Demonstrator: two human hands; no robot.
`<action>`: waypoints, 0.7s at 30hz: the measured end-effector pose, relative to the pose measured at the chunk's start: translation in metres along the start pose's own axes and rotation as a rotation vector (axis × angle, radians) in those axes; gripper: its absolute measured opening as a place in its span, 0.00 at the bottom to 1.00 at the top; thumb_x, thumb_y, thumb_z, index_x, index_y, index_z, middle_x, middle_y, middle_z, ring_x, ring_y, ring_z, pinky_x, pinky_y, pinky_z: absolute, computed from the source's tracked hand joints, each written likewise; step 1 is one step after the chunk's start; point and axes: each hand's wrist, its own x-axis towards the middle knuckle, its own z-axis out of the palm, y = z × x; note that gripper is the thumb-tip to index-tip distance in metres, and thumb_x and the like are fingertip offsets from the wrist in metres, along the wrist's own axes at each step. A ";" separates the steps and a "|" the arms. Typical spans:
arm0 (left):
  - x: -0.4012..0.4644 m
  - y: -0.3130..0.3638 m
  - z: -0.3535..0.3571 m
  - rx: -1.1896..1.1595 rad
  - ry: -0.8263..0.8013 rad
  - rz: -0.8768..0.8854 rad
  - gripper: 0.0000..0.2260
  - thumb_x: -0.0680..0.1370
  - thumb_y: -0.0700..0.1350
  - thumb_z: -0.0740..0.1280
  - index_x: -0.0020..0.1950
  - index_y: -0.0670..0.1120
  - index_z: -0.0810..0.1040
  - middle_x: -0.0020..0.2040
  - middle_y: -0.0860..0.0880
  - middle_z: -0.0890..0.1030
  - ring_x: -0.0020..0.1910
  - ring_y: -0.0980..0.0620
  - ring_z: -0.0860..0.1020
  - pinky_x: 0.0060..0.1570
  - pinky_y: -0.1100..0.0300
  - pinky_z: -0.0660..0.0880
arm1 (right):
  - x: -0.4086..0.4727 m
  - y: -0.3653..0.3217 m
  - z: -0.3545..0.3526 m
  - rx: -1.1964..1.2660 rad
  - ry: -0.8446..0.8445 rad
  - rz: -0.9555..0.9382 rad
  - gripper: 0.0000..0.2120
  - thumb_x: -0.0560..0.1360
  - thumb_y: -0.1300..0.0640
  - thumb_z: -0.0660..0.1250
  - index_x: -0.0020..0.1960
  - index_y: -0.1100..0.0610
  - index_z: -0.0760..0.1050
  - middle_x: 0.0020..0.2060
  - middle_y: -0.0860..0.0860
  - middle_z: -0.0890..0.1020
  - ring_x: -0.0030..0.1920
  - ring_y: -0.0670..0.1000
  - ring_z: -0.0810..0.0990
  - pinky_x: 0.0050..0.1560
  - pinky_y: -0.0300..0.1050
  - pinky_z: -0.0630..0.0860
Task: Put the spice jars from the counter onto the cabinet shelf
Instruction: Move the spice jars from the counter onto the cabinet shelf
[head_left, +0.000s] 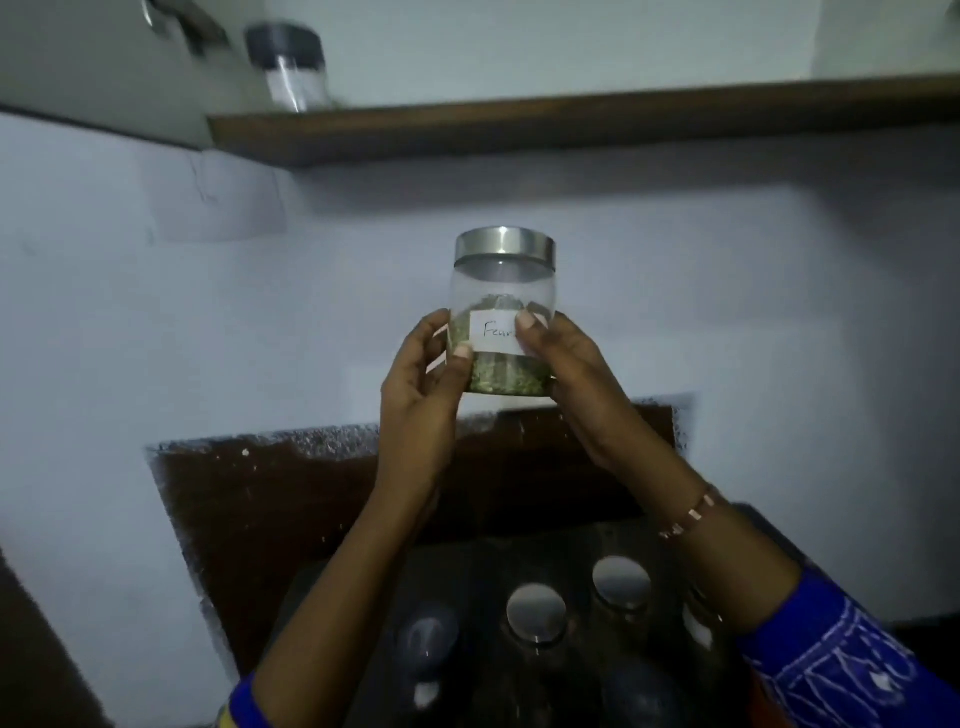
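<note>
Head view shows you holding one spice jar (503, 317) upright between both hands, out in front of the wall and well above the bench (582, 551). Your left hand (423, 395) wraps its fingers (460, 353) around the jar's left side, and your right hand (576, 374) grips the right side with the thumb laid over the white label. Both sets of fingers are curled onto the glass; neither is free. The jar's long axis stands vertical, steel lid on top, green contents settled in the lower half.

What the coming lift turns on is this: the cabinet shelf (571, 130) lies above the jar and farther back, its dark front edge running across the view well clear of the lid. So the jar likely has to rise past that edge, then go inward. Neither hand looks nearer to the shelf than the other.

One shelved jar (288, 65) already stands at the far left of the shelf, blurred; the stretch straight above you shows nothing in the way. Below your wrists, several lidded jars (536, 613) wait on the bench.
</note>
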 end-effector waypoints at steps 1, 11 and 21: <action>0.012 0.009 -0.001 0.011 0.008 0.045 0.16 0.79 0.40 0.59 0.67 0.46 0.69 0.60 0.48 0.77 0.55 0.56 0.78 0.45 0.71 0.78 | 0.011 -0.012 0.003 -0.027 -0.020 -0.045 0.13 0.79 0.51 0.59 0.62 0.52 0.69 0.53 0.46 0.80 0.52 0.43 0.79 0.53 0.38 0.78; 0.139 0.082 -0.013 0.049 -0.013 0.301 0.14 0.80 0.42 0.59 0.65 0.50 0.70 0.59 0.50 0.77 0.56 0.53 0.77 0.60 0.57 0.74 | 0.113 -0.114 0.028 -0.166 0.024 -0.361 0.19 0.75 0.52 0.67 0.64 0.56 0.71 0.56 0.53 0.81 0.54 0.52 0.81 0.54 0.46 0.79; 0.244 0.106 -0.028 0.300 0.052 0.267 0.17 0.80 0.42 0.59 0.69 0.44 0.68 0.57 0.44 0.78 0.55 0.46 0.78 0.59 0.51 0.74 | 0.200 -0.141 0.055 -0.306 0.054 -0.503 0.25 0.76 0.53 0.66 0.69 0.54 0.63 0.50 0.47 0.75 0.50 0.47 0.76 0.47 0.32 0.74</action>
